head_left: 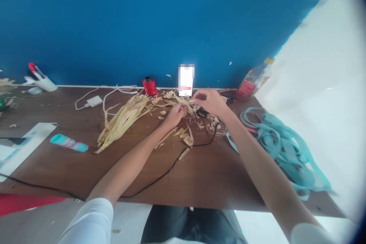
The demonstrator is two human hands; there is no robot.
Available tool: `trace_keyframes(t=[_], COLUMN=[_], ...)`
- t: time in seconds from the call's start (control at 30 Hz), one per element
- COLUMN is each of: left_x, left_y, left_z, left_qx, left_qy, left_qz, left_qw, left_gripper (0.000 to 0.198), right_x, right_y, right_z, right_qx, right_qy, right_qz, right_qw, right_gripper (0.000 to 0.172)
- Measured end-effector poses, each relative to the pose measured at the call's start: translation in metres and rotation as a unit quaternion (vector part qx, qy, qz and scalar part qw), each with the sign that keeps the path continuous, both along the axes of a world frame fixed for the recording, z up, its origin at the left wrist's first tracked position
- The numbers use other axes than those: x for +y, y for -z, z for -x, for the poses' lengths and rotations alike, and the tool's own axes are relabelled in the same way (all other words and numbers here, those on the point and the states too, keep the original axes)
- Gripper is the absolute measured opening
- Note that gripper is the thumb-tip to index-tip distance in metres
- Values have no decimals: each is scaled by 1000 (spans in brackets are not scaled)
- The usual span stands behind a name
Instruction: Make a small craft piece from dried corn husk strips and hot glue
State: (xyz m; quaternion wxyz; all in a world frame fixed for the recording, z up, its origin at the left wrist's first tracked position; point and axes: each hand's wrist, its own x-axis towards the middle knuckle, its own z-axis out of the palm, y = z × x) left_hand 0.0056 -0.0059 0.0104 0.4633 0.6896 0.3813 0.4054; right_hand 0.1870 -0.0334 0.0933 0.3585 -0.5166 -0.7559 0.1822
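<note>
So, the left hand point(176, 116) and the right hand point(210, 102) were close together above a brown wooden desk point(217, 187), their fingers nearly meeting. The left hand was curled closed around a thin bunch of dried husk strips point(174, 99), and the right hand's fingertips point(197, 97) pinched the far end of that same bunch, though the exact grip was partly hidden. A larger sheaf of husk strips point(122, 124) lay on the desk just left of the hands, with loose shreds point(185, 137) scattered beneath them. Behind stood a red cylindrical container point(150, 86) and a glowing phone point(186, 80), with a white charger point(94, 101) further left. A teal-banded tube point(68, 143) lay beside the left forearm, and a tangle of teal straps point(280, 148) sat at the desk's right end.
</note>
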Motion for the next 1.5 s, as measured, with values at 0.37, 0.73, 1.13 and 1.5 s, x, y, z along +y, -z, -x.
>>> trace_keyframes(t=[0.37, 0.73, 1.13, 1.5], left_x=[5, 3, 1, 2], left_y=[7, 6, 4, 8], left_z=[-2, -2, -1, -2], left_qx=[37, 62, 68, 60], left_qy=[6, -12, -10, -3], left_qz=[-48, -56, -82, -79], left_qw=[998, 996, 994, 995], left_gripper=[29, 25, 40, 33], right_x=[7, 12, 9, 8], right_y=[5, 16, 15, 17], right_z=[6, 6, 6, 8], right_qx=[-27, -58, -86, -108], right_qy=[-11, -17, -18, 16], right_qz=[23, 12, -9, -14], right_qw=[999, 998, 996, 994], right_gripper=[12, 8, 6, 11])
